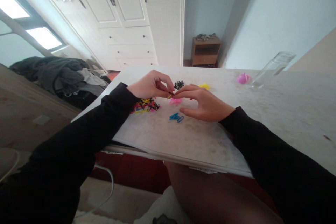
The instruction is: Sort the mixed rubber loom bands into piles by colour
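Note:
My left hand (153, 83) is closed in a pinch over the table, holding small elastic bands; a yellow band (169, 97) shows at the fingertips with something dark beside it. My right hand (203, 103) reaches in from the right, fingers stretched out and thumb apart. Its index fingertip touches the bands at the left fingertips. Below the hands lie a pink pile (175, 101) and a blue pile of bands (175, 117). A black pile (179, 84) and a yellow pile (204, 86) sit beyond. A mixed-colour heap (147, 105) lies by my left wrist, partly hidden.
The pale table (194, 143) has its near edge by my leg. Toward the back right, a clear glass bottle (273, 68) stands beside a purple-pink round object (243, 78). Clothes (60, 77) are heaped at the left. A white wardrobe (131, 14) is behind.

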The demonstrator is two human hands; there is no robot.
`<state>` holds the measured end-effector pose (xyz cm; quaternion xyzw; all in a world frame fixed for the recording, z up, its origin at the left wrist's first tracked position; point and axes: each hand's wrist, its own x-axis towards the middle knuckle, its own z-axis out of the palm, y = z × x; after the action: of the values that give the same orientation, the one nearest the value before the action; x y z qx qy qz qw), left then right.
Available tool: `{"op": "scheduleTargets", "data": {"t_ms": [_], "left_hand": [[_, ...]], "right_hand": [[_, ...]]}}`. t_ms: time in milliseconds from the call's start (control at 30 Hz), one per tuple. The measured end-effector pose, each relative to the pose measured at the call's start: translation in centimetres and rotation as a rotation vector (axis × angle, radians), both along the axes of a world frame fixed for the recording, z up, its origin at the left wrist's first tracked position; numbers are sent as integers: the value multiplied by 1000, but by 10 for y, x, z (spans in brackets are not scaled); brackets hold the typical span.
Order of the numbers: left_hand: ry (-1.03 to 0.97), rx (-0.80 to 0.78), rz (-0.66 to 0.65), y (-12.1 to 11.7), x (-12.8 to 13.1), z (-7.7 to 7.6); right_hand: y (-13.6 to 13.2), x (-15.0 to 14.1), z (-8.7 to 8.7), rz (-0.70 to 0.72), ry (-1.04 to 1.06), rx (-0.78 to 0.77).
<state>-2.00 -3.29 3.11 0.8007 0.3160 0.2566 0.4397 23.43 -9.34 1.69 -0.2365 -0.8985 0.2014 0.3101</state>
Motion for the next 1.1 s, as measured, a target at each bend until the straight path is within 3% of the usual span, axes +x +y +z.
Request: {"op": "scheduleTargets", "data": {"t_ms": [433,800,1100], "left_hand": [[-41,-4,-26,1,0,1],[-24,89,-17,4,-4,0],[-61,58,-1,7,-3,-4]], "right_hand": [[1,0,-2,-72,25,59],[1,2,1,-113,47,38],[5,1,-8,-99,-54,62]]}}
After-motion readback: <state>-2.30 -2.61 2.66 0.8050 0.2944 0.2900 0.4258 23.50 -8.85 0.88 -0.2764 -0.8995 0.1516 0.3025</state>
